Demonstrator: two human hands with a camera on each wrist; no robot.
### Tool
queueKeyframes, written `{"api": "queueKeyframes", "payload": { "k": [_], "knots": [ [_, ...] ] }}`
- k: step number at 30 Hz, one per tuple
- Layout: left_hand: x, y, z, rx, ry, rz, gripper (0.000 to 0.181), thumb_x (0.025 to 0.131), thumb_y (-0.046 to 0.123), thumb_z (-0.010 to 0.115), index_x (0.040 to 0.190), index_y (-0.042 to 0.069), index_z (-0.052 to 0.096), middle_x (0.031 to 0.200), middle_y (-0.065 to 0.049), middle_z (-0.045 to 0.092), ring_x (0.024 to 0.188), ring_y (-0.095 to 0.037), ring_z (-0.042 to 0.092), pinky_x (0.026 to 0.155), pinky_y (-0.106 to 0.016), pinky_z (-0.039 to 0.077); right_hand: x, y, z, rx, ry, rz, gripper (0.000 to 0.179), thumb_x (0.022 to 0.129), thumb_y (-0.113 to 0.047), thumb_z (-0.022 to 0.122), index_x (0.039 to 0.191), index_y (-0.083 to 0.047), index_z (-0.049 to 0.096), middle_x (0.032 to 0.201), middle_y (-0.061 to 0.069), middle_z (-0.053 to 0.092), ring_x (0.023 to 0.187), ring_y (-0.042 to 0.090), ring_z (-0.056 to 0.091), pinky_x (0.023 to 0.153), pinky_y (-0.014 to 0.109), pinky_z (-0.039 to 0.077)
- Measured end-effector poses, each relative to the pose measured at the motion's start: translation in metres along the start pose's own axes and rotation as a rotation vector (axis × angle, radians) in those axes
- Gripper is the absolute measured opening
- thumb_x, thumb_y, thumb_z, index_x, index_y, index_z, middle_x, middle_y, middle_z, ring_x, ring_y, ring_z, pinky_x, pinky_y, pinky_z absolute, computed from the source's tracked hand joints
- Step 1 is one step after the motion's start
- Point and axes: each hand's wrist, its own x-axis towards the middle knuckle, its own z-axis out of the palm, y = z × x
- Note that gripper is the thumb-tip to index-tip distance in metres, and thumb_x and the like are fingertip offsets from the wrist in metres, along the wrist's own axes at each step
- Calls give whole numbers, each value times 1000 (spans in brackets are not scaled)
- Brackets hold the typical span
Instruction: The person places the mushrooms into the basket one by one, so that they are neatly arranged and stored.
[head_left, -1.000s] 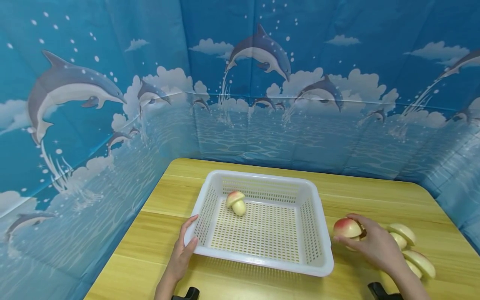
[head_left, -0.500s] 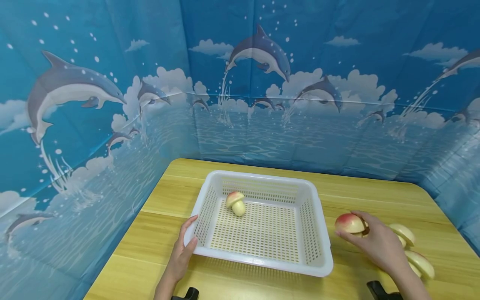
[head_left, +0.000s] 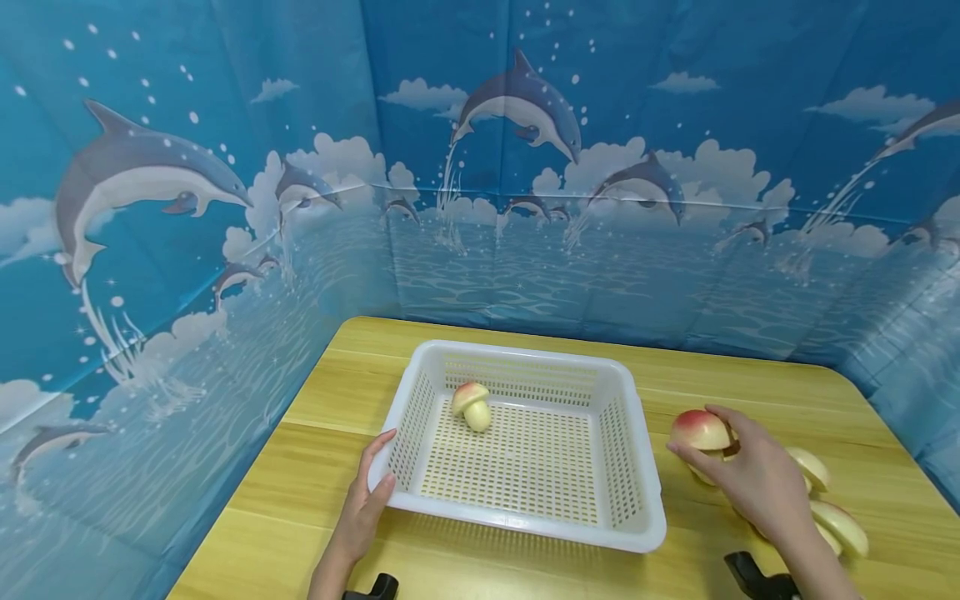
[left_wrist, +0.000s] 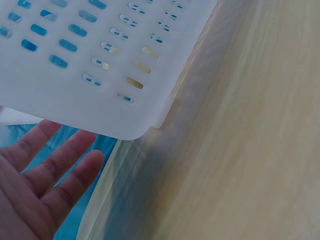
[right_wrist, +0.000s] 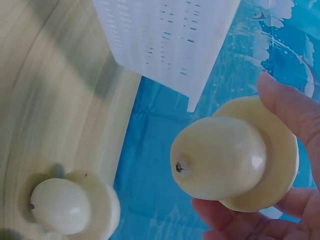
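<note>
My right hand (head_left: 761,475) holds a toy mushroom (head_left: 701,429) with a red-tinted cap, to the right of the white plastic basket (head_left: 517,522). In the right wrist view, thumb and fingers are around the cap of this mushroom (right_wrist: 220,160), and its pale stem points away from the palm. My left hand (head_left: 362,508) grips the near left corner of the basket, thumb and a fingertip at the rim. Several other fingers of that hand (left_wrist: 55,175) stretch out beside the basket wall in the left wrist view. Inside the basket, toward the back left, lies another mushroom (head_left: 474,407).
More mushrooms (head_left: 840,527) lie on the wooden table (head_left: 285,492) at the right, partly behind my right hand. Black mounts (head_left: 761,577) show by both wrists. A blue dolphin-print curtain (head_left: 480,250) surrounds the table's back and sides.
My right hand has lifted its mushroom a little and moved slightly away from me and to the right. The left hand and the basket have stayed almost still.
</note>
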Motion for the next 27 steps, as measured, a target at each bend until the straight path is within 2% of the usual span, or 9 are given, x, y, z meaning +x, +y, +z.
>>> {"api": "queueKeyframes", "payload": {
  "k": [3,10,16,20,27],
  "knots": [
    [0,0,0,-1,1,-4,52,96,12,37,147,18,29,141,-18,39,119,-37,43,89,-42,42,1,-4,0,-2,36,-9,88,74,-61,70,132,2,49,112,27,57,79,33,61,49,35,43],
    [1,0,-1,-3,-8,-2,52,96,12,36,147,18,29,143,-18,36,121,-37,42,89,-43,42,5,-14,-5,8,63,-46,86,75,-59,70,133,2,49,114,27,56,82,35,60,50,36,43],
    [1,0,-1,-4,-9,10,51,96,10,36,147,17,29,142,-18,37,120,-37,42,89,-45,42,11,-24,-9,2,88,-74,85,76,-57,71,133,2,49,109,24,58,79,32,60,50,34,41],
    [1,0,-1,-4,-11,3,51,97,10,36,147,17,28,143,-18,36,121,-37,41,90,-45,41,16,-30,-9,1,86,-94,84,76,-57,71,133,1,49,107,22,58,78,30,59,51,35,42],
    [0,0,0,-7,-8,-15,51,97,12,36,147,19,29,144,-16,36,122,-36,41,91,-45,41,20,-38,-8,19,82,-116,85,75,-57,71,134,-1,49,113,23,57,80,31,59,54,38,43]
  ]
}}
